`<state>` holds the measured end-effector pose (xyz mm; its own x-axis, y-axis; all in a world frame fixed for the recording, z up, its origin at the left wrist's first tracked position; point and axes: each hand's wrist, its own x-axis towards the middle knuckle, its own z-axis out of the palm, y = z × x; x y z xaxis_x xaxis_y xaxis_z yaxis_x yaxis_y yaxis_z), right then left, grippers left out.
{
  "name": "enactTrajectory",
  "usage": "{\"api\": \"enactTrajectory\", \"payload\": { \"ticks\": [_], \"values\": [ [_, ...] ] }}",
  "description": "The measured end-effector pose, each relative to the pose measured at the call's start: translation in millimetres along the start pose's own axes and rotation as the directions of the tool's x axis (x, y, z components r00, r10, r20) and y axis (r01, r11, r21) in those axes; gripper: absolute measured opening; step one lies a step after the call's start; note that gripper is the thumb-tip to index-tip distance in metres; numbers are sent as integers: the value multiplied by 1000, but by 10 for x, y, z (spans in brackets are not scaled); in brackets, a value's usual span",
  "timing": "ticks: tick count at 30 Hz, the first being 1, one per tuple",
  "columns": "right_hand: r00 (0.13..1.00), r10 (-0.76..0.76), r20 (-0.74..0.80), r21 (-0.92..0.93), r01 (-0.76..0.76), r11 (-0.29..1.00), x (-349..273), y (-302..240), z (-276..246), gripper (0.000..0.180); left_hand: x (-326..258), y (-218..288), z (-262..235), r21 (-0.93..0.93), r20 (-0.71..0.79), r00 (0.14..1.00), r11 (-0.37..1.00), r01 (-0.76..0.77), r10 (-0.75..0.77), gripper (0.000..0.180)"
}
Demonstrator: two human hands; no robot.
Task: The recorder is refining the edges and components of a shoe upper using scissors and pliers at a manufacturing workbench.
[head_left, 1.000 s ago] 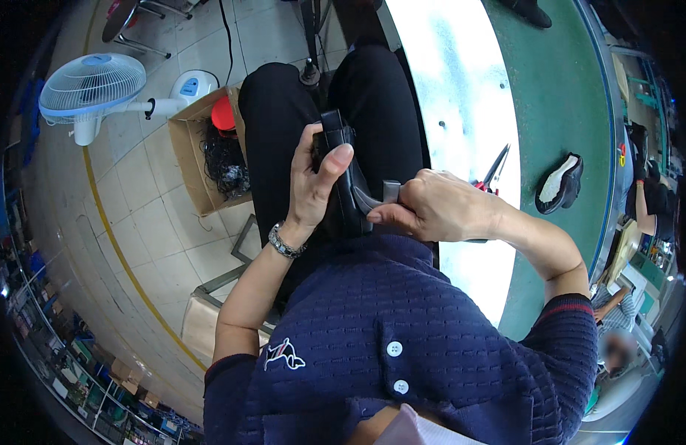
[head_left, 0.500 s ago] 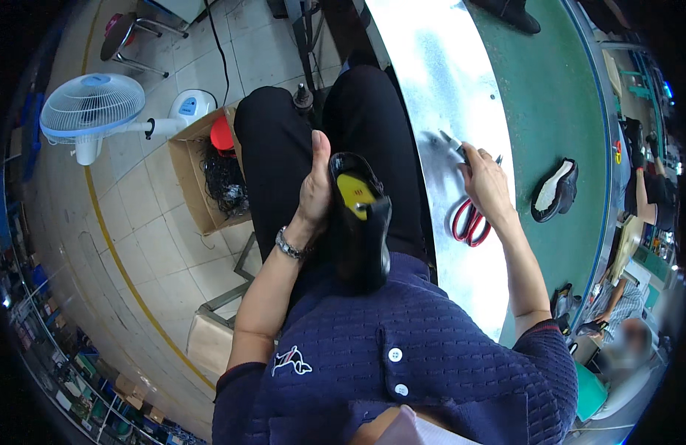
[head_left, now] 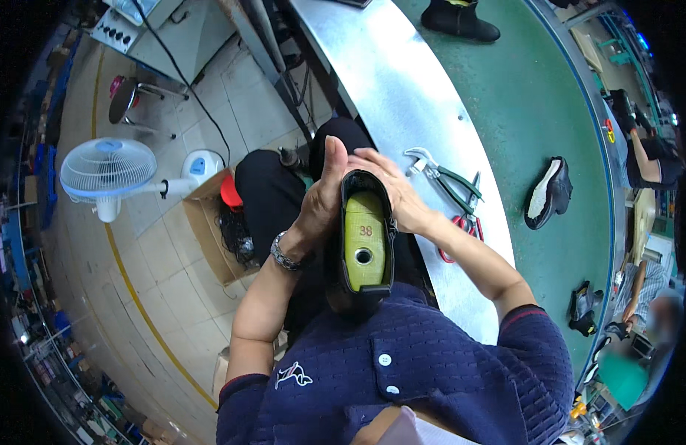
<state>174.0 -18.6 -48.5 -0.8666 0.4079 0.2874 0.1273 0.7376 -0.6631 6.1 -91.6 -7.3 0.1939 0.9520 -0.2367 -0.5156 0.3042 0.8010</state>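
A black boot (head_left: 366,297) stands over my lap with its opening facing up. Inside it sits a yellow-green shoe last (head_left: 365,259) with a round hole near its heel end. My left hand (head_left: 322,196) is closed along the boot's left side, thumb pointing up. My right hand (head_left: 391,191) grips the far right side, its fingers reaching across beside the left thumb; its fingertips are partly hidden. Right of that hand, lasting pliers (head_left: 450,182) with dark green handles lie on the metal bench top, next to red-handled scissors (head_left: 469,226).
The shiny metal bench (head_left: 402,89) runs along my right. Beyond it, a green belt (head_left: 499,141) carries a black shoe with pale lining (head_left: 548,193) and a black boot (head_left: 460,20). At left are a fan (head_left: 109,174), a cardboard box (head_left: 202,222) and a stool (head_left: 124,100).
My right hand has let go of the pliers on the bench and moved left onto the boot. The boot has turned, so the last inside now shows fully. The whole view has shifted.
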Motion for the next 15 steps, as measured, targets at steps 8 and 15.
{"api": "enactTrajectory", "payload": {
  "ticks": [8,15],
  "values": [
    [898,435,-75,499,-344,796,-387,-326,-115,69,308,315,-114,-403,36,983,903,-150,180,68],
    [220,862,-456,686,-530,498,-601,143,-566,80,261,392,46,232,-321,929,967,-110,183,72]
  ]
}}
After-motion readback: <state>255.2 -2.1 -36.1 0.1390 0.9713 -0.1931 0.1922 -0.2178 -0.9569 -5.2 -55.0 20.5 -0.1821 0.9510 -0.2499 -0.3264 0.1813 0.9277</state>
